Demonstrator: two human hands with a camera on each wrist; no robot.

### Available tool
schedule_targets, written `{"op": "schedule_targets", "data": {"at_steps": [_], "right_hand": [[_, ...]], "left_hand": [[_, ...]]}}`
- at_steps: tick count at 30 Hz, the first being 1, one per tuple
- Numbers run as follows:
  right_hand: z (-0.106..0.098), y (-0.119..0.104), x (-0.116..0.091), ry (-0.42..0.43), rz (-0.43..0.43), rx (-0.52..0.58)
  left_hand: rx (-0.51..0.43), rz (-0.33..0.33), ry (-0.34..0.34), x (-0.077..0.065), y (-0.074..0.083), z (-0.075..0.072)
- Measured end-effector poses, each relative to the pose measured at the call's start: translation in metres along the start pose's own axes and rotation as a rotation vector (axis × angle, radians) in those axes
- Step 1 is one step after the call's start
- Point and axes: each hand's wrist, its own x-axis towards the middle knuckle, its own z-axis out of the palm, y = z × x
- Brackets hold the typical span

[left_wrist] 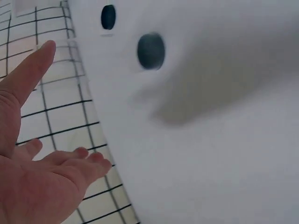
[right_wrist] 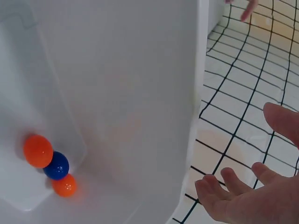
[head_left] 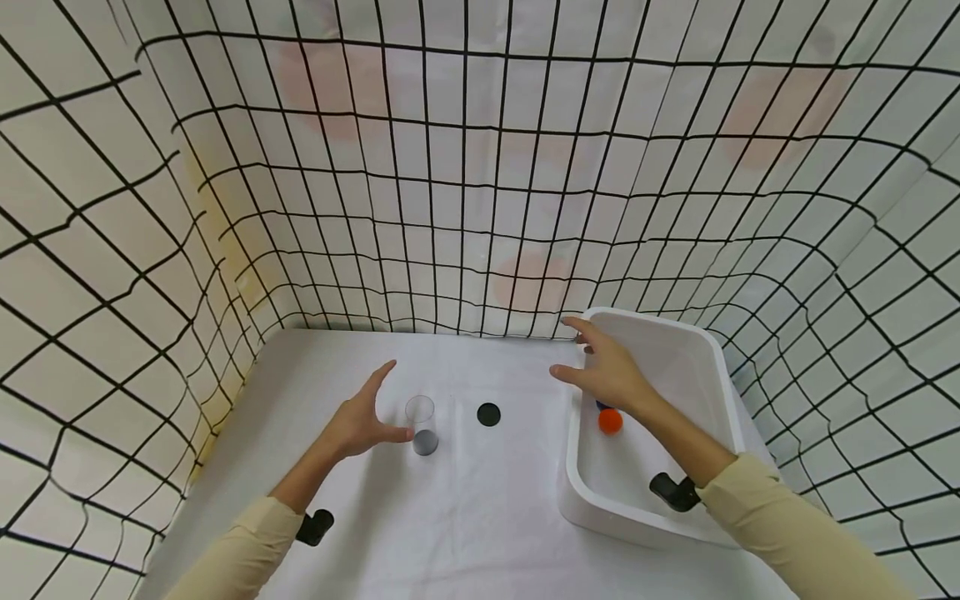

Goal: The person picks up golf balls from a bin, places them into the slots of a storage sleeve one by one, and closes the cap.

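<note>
My left hand [head_left: 358, 427] is held with thumb and fingers spread wide beside a clear cylinder [head_left: 421, 412]. The thumb tip overlaps the cylinder's left edge in the head view. At its lower end shows a dark round disc [head_left: 425, 442], and a second black disc [head_left: 488, 414] lies on the white table to the right. Over the left rim of the white bin [head_left: 573, 462] is my right hand [head_left: 611, 367], fingers spread and nothing held. Inside the bin, the right wrist view shows two orange balls [right_wrist: 38, 151] with a blue ball [right_wrist: 56, 165] between them.
Black netting [head_left: 487, 183] rises at the back and both sides of the table [head_left: 480, 517], with pale sheeting behind it. The bin stands at the table's right, close to the net. A black wrist camera [head_left: 315, 527] sits at each forearm.
</note>
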Motion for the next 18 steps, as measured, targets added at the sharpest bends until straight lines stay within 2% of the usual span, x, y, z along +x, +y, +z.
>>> {"op": "schedule_targets", "data": {"at_steps": [10, 13, 18], "right_hand": [[0.013, -0.007, 0.001, -0.039, -0.009, 0.007], [0.016, -0.009, 0.002, -0.051, -0.012, 0.026], [0.021, -0.011, 0.003, -0.072, 0.002, 0.068]], "left_hand": [[-0.054, -0.033, 0.056, 0.007, -0.020, 0.040], [-0.065, -0.035, 0.067, 0.011, -0.020, 0.049], [-0.077, 0.000, 0.111, 0.015, -0.017, 0.058]]}}
